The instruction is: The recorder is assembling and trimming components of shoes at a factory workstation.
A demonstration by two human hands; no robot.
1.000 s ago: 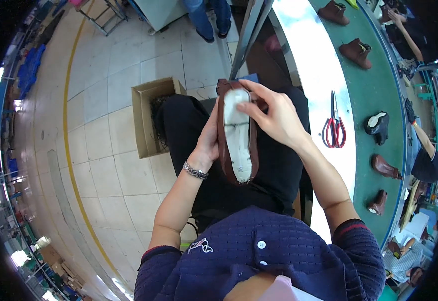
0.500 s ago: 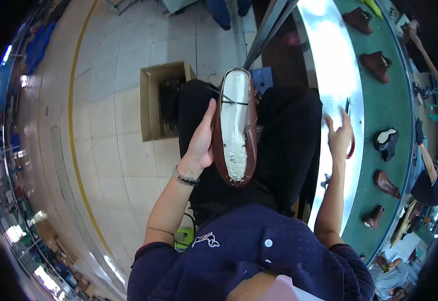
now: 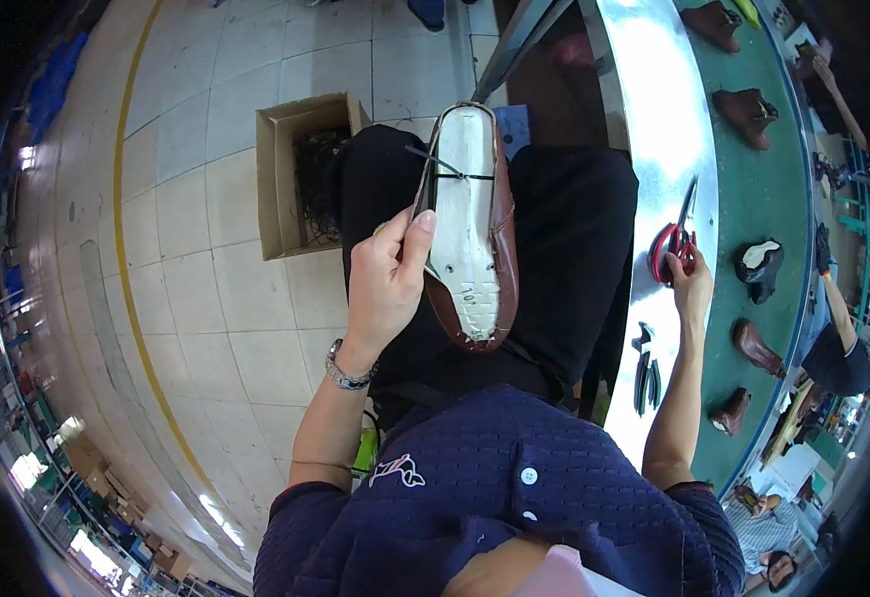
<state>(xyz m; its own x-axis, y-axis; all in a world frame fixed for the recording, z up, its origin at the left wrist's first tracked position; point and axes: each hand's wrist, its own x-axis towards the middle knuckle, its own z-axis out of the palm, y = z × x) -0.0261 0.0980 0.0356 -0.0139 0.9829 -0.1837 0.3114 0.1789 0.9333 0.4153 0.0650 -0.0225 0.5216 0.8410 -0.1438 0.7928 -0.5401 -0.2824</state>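
A brown leather shoe upper (image 3: 506, 239) lies sole side up over my lap, toe end away or heel end near I cannot tell. Its pale insole board (image 3: 467, 224) faces me, and a black cable tie (image 3: 463, 176) crosses it. My left hand (image 3: 388, 284) pinches the upper's left edge between thumb and fingers, the leather there pulled away from the board. On the metal bench to the right, my right hand (image 3: 691, 284) has its fingers closed on the red handles of scissors (image 3: 665, 244), blades pointing away. Dark pliers (image 3: 647, 373) lie nearer me on the bench.
A cardboard box (image 3: 272, 189) with dark stringy material stands on the floor by my left knee. Beyond the shiny bench (image 3: 654, 109), a green belt (image 3: 698, 398) carries several brown and black shoes. A metal post rises ahead. Other people work at far right.
My left hand has shifted from cradling the shoe's side to pinching its edge. My right hand has moved nearer me and closed on the scissors' handles. The pliers have come into clear view.
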